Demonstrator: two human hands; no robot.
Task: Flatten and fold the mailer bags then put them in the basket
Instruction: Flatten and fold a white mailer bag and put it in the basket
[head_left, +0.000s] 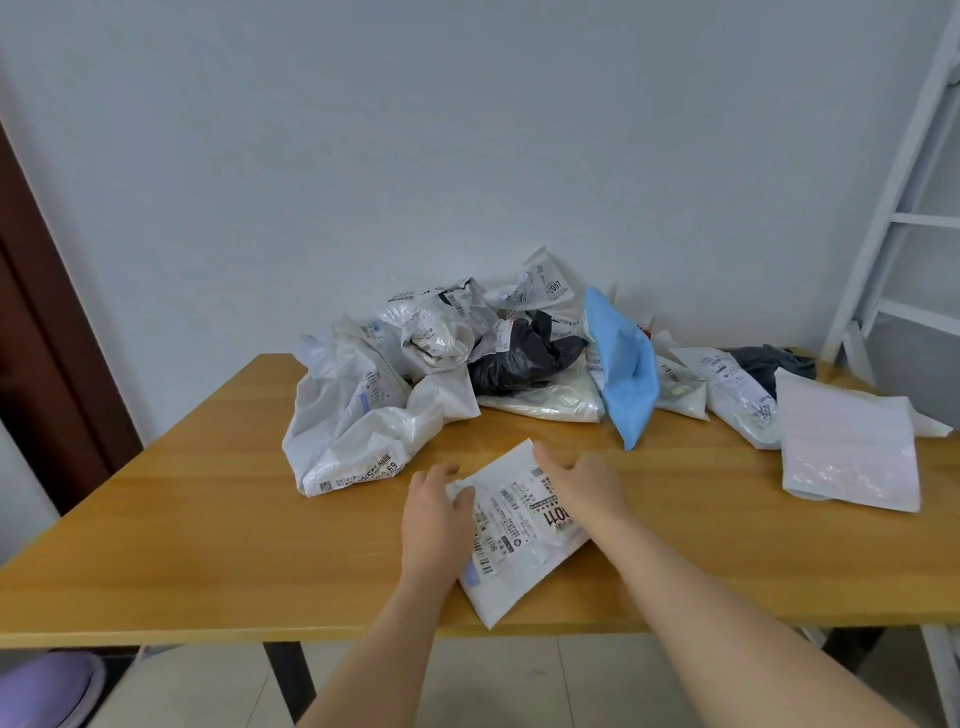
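Note:
A white mailer bag (519, 540) with printed shipping labels lies flat near the front edge of the wooden table (208, 519). My left hand (434, 514) rests on its left side with fingers extended. My right hand (584, 483) presses on its upper right part, fingers straight. Behind them sits a pile of crumpled mailer bags: a big white one (358, 415), a black one (524, 358) and a blue one (626, 374). No basket is in view.
A flat white bubble mailer (847, 447) and more white and dark bags (737, 389) lie at the table's right. A white ladder frame (893, 218) stands at the far right. A purple object (47, 691) is on the floor at lower left.

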